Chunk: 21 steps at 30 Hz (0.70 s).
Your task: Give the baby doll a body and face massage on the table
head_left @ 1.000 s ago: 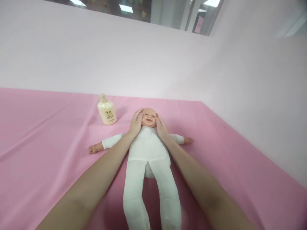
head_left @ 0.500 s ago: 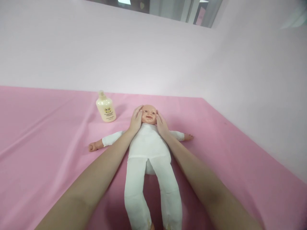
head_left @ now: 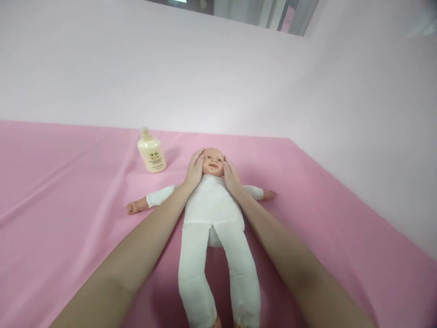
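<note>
A baby doll [head_left: 215,200] with a white cloth body lies on its back, its head toward the wall and its arms spread wide. My left hand [head_left: 195,171] cups one side of the doll's head, fingers extended along the temple and cheek. On the opposite side, my right hand [head_left: 232,174] presses against the other cheek, so the head is held between both palms. Parts of the doll's upper arms are hidden behind my wrists. Its feet are mostly cut off by the bottom edge.
A pale yellow lotion bottle [head_left: 153,155] stands upright left of the doll's head. Pink cloth [head_left: 68,182] covers the table, wrinkled at the left. A white wall [head_left: 170,77] rises behind, with a window [head_left: 239,11] at the top, and continues down the right side.
Both hands stay on the sides of the doll's head with hardly any movement. The whole view has shifted very slightly.
</note>
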Motion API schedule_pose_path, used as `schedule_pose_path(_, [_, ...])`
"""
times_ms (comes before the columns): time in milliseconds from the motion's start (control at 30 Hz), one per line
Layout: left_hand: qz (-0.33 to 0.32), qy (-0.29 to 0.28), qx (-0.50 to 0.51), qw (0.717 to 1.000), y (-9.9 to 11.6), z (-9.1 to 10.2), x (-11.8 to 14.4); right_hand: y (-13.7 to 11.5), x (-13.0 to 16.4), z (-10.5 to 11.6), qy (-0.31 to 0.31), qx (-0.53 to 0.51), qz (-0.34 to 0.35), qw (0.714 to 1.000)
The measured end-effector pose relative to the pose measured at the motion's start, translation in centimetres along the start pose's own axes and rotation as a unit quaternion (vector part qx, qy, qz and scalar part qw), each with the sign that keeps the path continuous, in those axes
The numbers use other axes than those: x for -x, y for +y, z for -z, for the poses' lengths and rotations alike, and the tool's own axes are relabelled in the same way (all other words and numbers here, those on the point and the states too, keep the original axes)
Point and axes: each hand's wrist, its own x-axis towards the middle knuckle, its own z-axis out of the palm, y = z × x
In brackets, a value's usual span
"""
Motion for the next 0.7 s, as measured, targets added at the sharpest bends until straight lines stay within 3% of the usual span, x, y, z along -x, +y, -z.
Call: schedule_pose_path(700, [-0.005,0.000,-0.001,1.000,-0.3,0.0,-0.1,-0.6,0.2,-0.1,0.008,-0.008,-0.030,0.999])
